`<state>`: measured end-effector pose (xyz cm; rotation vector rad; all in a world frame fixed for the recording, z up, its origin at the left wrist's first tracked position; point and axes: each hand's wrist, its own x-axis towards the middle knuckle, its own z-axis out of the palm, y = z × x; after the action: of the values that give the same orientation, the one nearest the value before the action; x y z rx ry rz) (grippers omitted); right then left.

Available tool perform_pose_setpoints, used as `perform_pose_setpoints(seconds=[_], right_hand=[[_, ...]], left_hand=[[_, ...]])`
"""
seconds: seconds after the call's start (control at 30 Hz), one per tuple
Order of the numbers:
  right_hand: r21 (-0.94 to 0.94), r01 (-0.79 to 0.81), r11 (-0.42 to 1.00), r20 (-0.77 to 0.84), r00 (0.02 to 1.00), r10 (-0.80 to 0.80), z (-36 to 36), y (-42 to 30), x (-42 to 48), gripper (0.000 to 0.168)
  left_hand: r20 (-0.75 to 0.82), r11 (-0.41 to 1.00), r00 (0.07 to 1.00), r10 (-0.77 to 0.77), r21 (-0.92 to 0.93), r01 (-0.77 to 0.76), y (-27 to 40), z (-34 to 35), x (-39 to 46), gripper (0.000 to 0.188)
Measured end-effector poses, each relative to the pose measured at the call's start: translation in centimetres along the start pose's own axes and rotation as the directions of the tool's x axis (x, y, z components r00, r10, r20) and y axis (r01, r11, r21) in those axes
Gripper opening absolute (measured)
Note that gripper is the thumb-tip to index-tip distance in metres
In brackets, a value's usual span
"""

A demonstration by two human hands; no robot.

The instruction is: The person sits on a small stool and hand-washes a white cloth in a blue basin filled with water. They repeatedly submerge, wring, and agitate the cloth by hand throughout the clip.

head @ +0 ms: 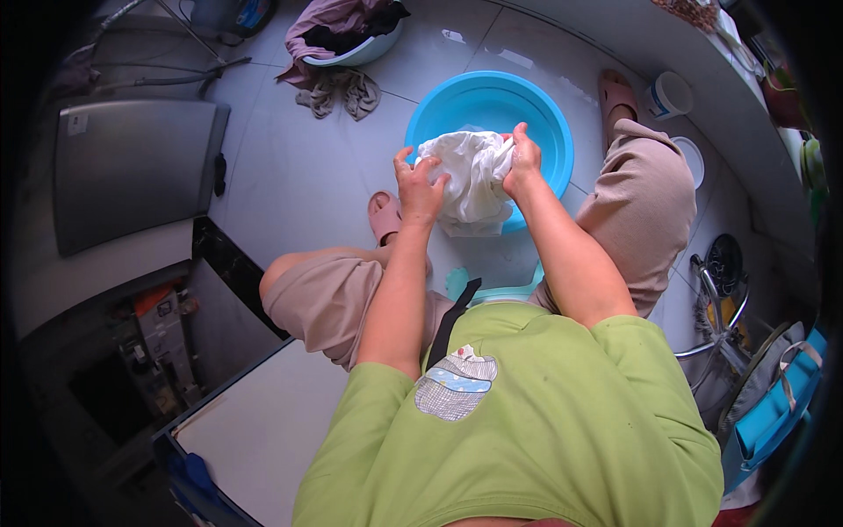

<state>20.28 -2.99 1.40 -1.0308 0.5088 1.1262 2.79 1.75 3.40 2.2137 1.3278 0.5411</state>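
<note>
A bunched white cloth (471,174), perhaps a garment, is held up over a round blue plastic basin (556,125) on the floor. My left hand (420,188) holds the cloth's left side with its fingers spread and bent. On the right side, my right hand (525,159) grips a gathered part, thumb pointing up. The cloth's lower end hangs at the basin's near rim. Whatever lies in the basin behind the cloth is mostly hidden.
A pale basin (359,53) piled with mauve and black clothes stands at the far left, beside crumpled grey-beige cloth pieces (342,92). A white bucket (668,95) and a round white lid (688,161) are on the right. A metal-legged stool (714,303) stands nearer.
</note>
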Motion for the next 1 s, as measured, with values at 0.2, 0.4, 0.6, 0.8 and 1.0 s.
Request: perform_pose_setpoints(seconds=[0.2, 0.4, 0.6, 0.8, 1.0], right_hand=[[0.018, -0.034, 0.999, 0.028, 0.999, 0.034, -0.4, -0.5, 0.3, 0.052], [-0.080, -0.125, 0.989, 0.084, 0.988, 0.131, -0.8, -1.4, 0.6, 0.040], [-0.178, -0.031, 0.984, 0.092, 0.995, 0.048, -0.7, -1.6, -0.1, 0.033], [-0.738, 0.158, 0.656, 0.312, 0.942, 0.124, -0.6, -2.0, -1.1, 0.048], [-0.892, 0.451, -0.038, 0.439, 0.882, 0.168, -1.0, -0.8, -1.1, 0.034]], left_hand=[[0.067, 0.948, 0.993, 0.100, 0.297, -0.115, -0.7, 0.6, -0.3, 0.021], [0.235, 0.868, 0.972, 0.017, 0.478, -0.130, 0.0, 0.2, -0.3, 0.010], [0.236, 0.873, 0.970, -0.060, 0.484, -0.064, -0.6, 0.5, -0.3, 0.009], [0.172, 0.986, 0.981, -0.091, 0.156, 0.065, 0.6, -0.9, 0.0, 0.014], [0.077, 0.998, 0.997, -0.024, -0.060, 0.029, 1.2, -1.7, 0.0, 0.015]])
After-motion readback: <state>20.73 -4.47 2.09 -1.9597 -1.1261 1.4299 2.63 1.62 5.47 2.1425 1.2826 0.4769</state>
